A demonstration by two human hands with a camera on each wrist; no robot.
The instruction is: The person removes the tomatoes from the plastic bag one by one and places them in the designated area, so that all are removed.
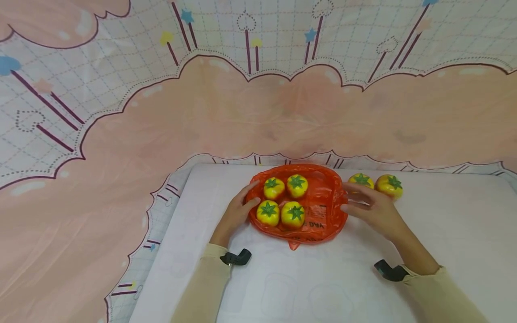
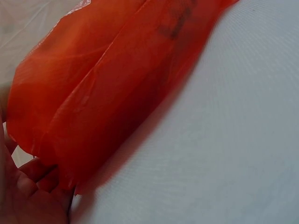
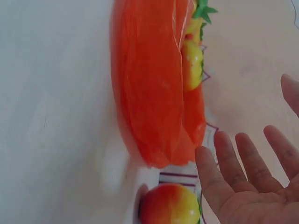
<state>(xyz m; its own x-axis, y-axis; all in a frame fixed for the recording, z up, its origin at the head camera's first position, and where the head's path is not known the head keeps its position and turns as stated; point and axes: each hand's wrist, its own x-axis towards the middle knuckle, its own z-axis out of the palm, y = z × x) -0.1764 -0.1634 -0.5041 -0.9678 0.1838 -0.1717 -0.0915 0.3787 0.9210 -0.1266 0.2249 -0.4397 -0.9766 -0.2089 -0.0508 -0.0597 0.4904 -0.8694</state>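
Observation:
An open red plastic bag (image 1: 317, 179) sits on the white table with its rim spread wide. Inside, on its left side, several yellow-red toy fruits (image 1: 297, 185) show green star-shaped leaves. The left hand (image 1: 237, 213) touches the bag's left rim, thumb and forefinger apart. In the left wrist view its fingers (image 2: 35, 170) lie partly hidden behind the red plastic. By the bag's right edge is the right hand (image 1: 373, 208), in front of two more toy fruits. The right wrist view shows its fingers (image 3: 252, 161) extended and spread, with nothing held.
Two toy fruits (image 1: 389, 186) stand outside the bag, at its right near the table's back edge. A patterned cloth (image 1: 258, 116) with cloud shapes hangs behind the white table (image 1: 291, 278). Each wrist wears a small black device (image 1: 238, 257).

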